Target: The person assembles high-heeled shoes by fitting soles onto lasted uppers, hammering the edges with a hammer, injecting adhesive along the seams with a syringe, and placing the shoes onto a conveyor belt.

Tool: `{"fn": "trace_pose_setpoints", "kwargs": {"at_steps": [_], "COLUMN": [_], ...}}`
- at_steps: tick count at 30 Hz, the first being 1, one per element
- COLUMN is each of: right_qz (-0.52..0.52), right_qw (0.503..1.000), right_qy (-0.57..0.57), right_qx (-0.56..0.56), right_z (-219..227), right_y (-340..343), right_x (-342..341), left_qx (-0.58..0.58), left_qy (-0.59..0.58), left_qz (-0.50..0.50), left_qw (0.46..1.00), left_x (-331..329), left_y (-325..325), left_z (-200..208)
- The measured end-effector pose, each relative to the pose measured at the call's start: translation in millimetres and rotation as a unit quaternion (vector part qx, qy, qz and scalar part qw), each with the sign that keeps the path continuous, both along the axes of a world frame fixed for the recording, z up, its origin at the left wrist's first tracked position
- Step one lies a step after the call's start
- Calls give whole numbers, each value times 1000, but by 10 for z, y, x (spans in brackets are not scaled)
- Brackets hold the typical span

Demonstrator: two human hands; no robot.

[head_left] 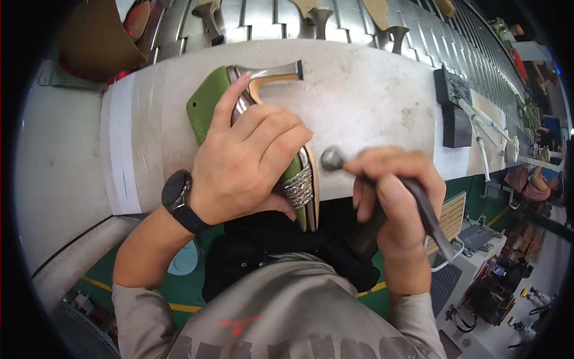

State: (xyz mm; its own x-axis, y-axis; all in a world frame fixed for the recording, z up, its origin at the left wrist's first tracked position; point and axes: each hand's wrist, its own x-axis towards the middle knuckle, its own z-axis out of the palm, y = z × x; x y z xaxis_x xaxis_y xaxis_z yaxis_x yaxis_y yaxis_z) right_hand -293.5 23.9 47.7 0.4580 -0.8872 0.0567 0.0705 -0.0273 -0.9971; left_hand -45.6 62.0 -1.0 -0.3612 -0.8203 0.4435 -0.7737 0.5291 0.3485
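A high-heeled shoe lies on its side on the pale bench, fitted on a green shoe last. Its dark-tipped heel points away to the right, and a glittery silver band crosses the forefoot near me. My left hand is wrapped over the middle of the shoe, hiding much of the upper. Closed around a hammer, my right hand hovers just right of the shoe. The round metal hammer head is near the sole but apart from it; hand and tool are slightly blurred.
More heeled shoes sit on a metal slat conveyor beyond the bench. At the right stand a black block and several slender white tools. A brown curved panel is at the far left. Other people are farther right.
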Motion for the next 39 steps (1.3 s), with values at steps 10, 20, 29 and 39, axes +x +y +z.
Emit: {"fn": "trace_pose_setpoints", "kwargs": {"at_steps": [10, 20, 29, 39], "right_qz": [-234, -181, 89, 243], "right_qw": [962, 975, 994, 965], "right_qy": [130, -80, -25, 2], "right_qx": [-52, 99, 65, 98], "right_z": [-404, 25, 310, 237], "right_y": [-434, -1243, 24, -86], "right_x": [-1103, -1651, -582, -222], "left_qx": [22, 162, 130, 118], "left_qy": [40, 310, 261, 248], "left_qz": [-50, 100, 71, 75], "left_qw": [998, 931, 954, 959], "left_x": [-397, 119, 204, 247], "left_y": [64, -633, -577, -565], "left_z": [203, -121, -153, -203]}}
